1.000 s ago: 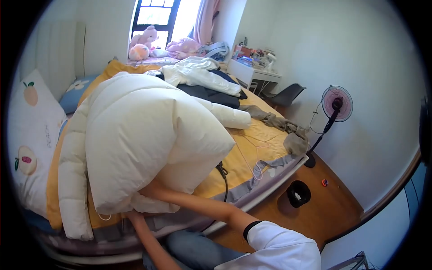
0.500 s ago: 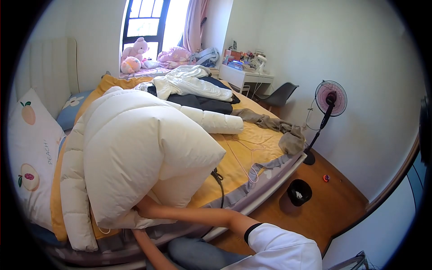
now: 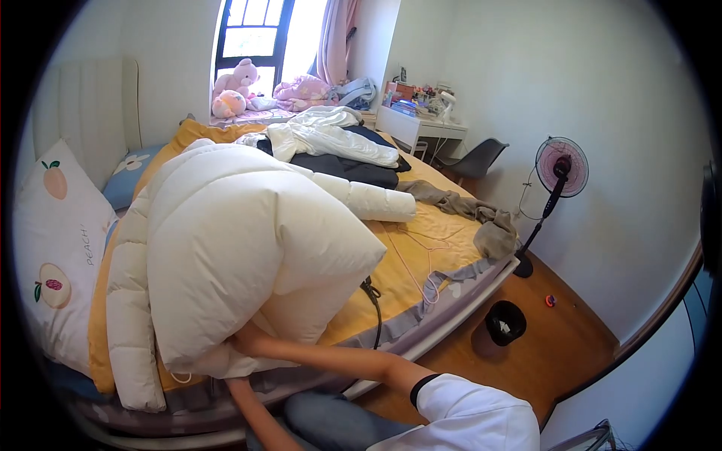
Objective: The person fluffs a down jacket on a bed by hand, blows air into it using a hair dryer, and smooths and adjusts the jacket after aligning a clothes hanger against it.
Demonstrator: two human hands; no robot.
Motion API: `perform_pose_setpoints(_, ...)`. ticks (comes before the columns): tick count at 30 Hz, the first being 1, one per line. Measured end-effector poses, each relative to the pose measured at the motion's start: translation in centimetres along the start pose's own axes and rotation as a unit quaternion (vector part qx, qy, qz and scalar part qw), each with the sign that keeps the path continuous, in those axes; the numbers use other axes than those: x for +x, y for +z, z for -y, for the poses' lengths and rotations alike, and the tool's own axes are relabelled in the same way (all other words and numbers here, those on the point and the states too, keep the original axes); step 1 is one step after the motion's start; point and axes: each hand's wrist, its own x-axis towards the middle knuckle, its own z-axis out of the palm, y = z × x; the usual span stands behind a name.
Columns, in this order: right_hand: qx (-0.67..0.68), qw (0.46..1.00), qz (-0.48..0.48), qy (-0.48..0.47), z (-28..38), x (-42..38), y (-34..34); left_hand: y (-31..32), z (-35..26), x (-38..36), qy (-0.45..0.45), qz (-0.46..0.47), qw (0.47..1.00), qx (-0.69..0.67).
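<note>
A cream-white puffer jacket [image 3: 218,255] lies puffed up over the near side of the bed. One sleeve stretches right across the yellow sheet, the other hangs down at the left. My right hand [image 3: 245,342] is closed on the jacket's lower edge, its fingertips tucked out of sight in the folds. Just below it, my left hand [image 3: 239,385] holds the hem from underneath, with most of its fingers covered by the fabric. A thin pale loop [image 3: 180,378] sticks out below the hem, left of my hands.
Pink hangers [image 3: 427,274], a black cord [image 3: 374,301] and brown-grey cloth [image 3: 492,233] lie on the yellow sheet [image 3: 353,323]. Behind the jacket are white clothes [image 3: 323,143] and dark clothes [image 3: 346,171]. A peach-print pillow [image 3: 60,248] is left; a bin [image 3: 502,327] and fan [image 3: 560,169] stand right.
The whole view has shifted slightly, so the room sits a little further right. Both hands stay at the jacket's hem, and the jacket keeps nearly the same shape.
</note>
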Motion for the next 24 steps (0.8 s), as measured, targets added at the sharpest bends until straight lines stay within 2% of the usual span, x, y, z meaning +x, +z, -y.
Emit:
perform_pose_setpoints(1,0.002,1.000,0.001,-0.001,-0.2,0.1,0.1,0.1,0.0,0.0,0.003,0.003,1.000,-0.011)
perform_pose_setpoints(3,-0.190,0.974,-0.055,-0.108,-0.6,0.3,0.2,0.0,-0.7,-0.1,0.017,0.008,0.999,-0.048)
perform_pose_setpoints(4,-0.188,0.974,-0.055,-0.109,-1.8,1.0,-0.5,0.1,-1.0,-0.1,0.028,0.011,0.997,-0.071)
perform_pose_setpoints(5,-0.179,0.971,-0.101,-0.124,-4.6,2.0,-1.4,0.4,-1.7,0.0,0.028,0.010,0.997,-0.070)
perform_pose_setpoints(6,-0.170,0.965,-0.146,-0.137,-4.6,2.2,-2.2,1.0,-2.8,0.0,0.009,-0.028,0.999,-0.028)
perform_pose_setpoints(7,-0.171,0.965,-0.144,-0.134,-4.6,2.3,-2.6,1.2,-3.3,-0.1,-0.011,-0.067,0.998,0.014)
perform_pose_setpoints(9,-0.032,0.988,-0.130,-0.075,2.0,1.3,-4.6,1.0,-3.0,-0.9,-0.038,-0.072,0.997,0.001)
perform_pose_setpoints(10,-0.031,0.988,-0.129,-0.075,3.1,0.4,-4.6,0.7,-2.9,-1.2,-0.063,-0.076,0.995,-0.012)
perform_pose_setpoints(11,-0.083,0.994,-0.026,-0.062,3.8,-0.5,-4.6,-8.6,2.0,3.0,0.019,0.133,0.991,-0.003)
perform_pose_setpoints(12,-0.135,0.987,0.077,-0.048,4.0,-1.0,-4.4,-6.8,1.1,1.7,-0.016,0.061,0.998,0.016)
perform_pose_setpoints(13,-0.204,0.965,-0.009,-0.162,0.2,-0.9,-2.3,-5.6,0.8,1.0,-0.015,0.033,0.999,0.020)
perform_pose_setpoints(14,-0.203,0.966,-0.008,-0.160,0.8,-1.0,-2.3,-4.7,0.6,0.6,-0.014,0.018,1.000,0.019)
perform_pose_setpoints(15,-0.101,0.992,0.063,-0.028,2.2,-1.0,-2.5,-4.1,0.4,0.5,-0.010,0.016,1.000,0.019)
perform_pose_setpoints(16,0.004,0.986,0.133,0.102,3.1,-1.0,-2.6,-3.6,0.0,0.3,-0.004,0.011,1.000,0.013)
perform_pose_setpoints(17,0.009,0.986,0.134,0.100,0.4,0.0,-1.8,-3.0,-0.2,0.2,0.001,0.009,1.000,0.006)
perform_pose_setpoints(18,-0.123,0.992,0.015,-0.018,-4.7,1.8,0.0,-2.6,-0.6,0.0,0.007,0.006,1.000,-0.006)
perform_pose_setpoints(19,-0.247,0.954,-0.104,-0.134,-7.4,2.7,1.5,-2.0,-1.0,-0.1,0.010,-0.001,1.000,-0.022)
perform_pose_setpoints(20,-0.216,0.966,-0.085,-0.113,-5.0,2.2,-0.8,-1.1,-1.5,-0.4,0.016,-0.015,0.999,-0.035)
perform_pose_setpoints(21,-0.182,0.977,-0.066,-0.091,-1.4,1.5,-4.6,0.5,-2.6,-0.7,-0.016,-0.066,0.997,-0.047)
perform_pose_setpoints(23,-0.001,0.962,-0.219,-0.164,0.6,1.5,-5.7,1.1,-3.7,-1.0,-0.022,-0.030,0.999,-0.024)
perform_pose_setpoints(24,0.010,0.963,-0.216,-0.159,1.4,1.0,-6.3,1.6,-4.0,-1.9,-0.033,-0.020,0.999,-0.002)
